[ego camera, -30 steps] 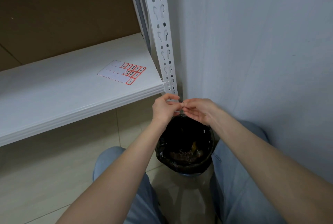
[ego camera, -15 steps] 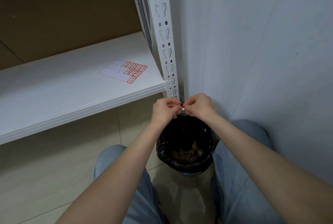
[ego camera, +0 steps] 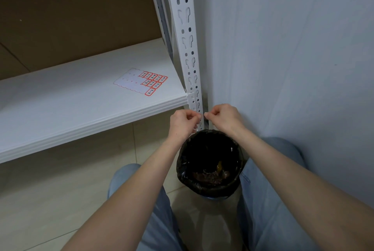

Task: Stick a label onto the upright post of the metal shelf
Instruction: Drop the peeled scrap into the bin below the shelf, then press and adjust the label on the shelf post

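Observation:
The white perforated upright post (ego camera: 188, 48) of the metal shelf runs down the middle, close to the wall. Both hands meet at its lower end, just under the shelf board. My left hand (ego camera: 183, 124) and my right hand (ego camera: 222, 118) each have thumb and forefinger pinched, tips nearly touching in front of the post. A tiny white label sits between the fingertips and is almost wholly hidden. A label sheet (ego camera: 141, 82) with several red-bordered labels lies on the shelf board (ego camera: 81, 101), left of the post.
A round bin with a black bag (ego camera: 210, 163) stands on the tiled floor right below my hands, between my knees in blue jeans. The grey wall (ego camera: 283, 68) is close on the right. Brown cardboard backs the shelf.
Both hands have risen slightly along the post and the fingertips have moved a little apart. The view has shifted closer to the shelf.

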Action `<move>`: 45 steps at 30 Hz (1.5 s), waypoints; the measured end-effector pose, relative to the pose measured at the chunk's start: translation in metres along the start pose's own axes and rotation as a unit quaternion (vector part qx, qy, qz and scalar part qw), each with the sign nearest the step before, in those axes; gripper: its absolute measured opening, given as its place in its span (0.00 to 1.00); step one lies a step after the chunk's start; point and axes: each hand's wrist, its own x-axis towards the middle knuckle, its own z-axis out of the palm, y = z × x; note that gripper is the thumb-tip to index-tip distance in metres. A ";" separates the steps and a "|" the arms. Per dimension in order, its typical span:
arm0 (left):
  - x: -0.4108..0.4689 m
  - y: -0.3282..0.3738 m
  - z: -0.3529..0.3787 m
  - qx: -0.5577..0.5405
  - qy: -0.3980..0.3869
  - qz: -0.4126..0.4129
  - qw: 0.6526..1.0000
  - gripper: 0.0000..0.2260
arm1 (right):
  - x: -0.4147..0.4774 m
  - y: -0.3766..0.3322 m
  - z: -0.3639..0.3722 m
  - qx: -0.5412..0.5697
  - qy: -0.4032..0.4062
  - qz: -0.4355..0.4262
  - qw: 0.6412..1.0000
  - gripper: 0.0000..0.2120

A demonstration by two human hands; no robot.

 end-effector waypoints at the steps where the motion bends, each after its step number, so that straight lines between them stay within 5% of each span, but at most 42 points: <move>1: 0.002 0.005 -0.002 -0.013 0.010 0.004 1.000 0.06 | 0.001 -0.005 -0.002 0.003 0.013 -0.007 1.000 0.10; 4: 0.010 0.022 -0.008 -0.038 0.045 0.042 0.997 0.06 | 0.006 -0.021 -0.014 0.034 0.053 -0.029 0.998 0.05; 9: 0.030 0.075 -0.032 -0.065 0.109 0.119 0.985 0.08 | 0.016 -0.069 -0.050 0.087 0.154 -0.100 0.979 0.16; 14: 0.050 0.126 -0.058 -0.091 0.167 0.178 0.965 0.09 | 0.031 -0.118 -0.083 0.160 0.264 -0.200 0.930 0.08; 23: 0.068 0.216 -0.103 -0.079 0.298 0.285 0.908 0.11 | 0.059 -0.179 -0.132 0.206 0.342 -0.291 0.869 0.14; 35: 0.097 0.253 -0.120 -0.088 0.205 0.291 0.930 0.22 | 0.073 -0.194 -0.122 0.326 0.366 -0.299 0.819 0.12; 45: 0.102 0.247 -0.118 -0.121 0.208 0.310 0.920 0.22 | 0.083 -0.197 -0.105 0.360 0.436 -0.304 0.766 0.10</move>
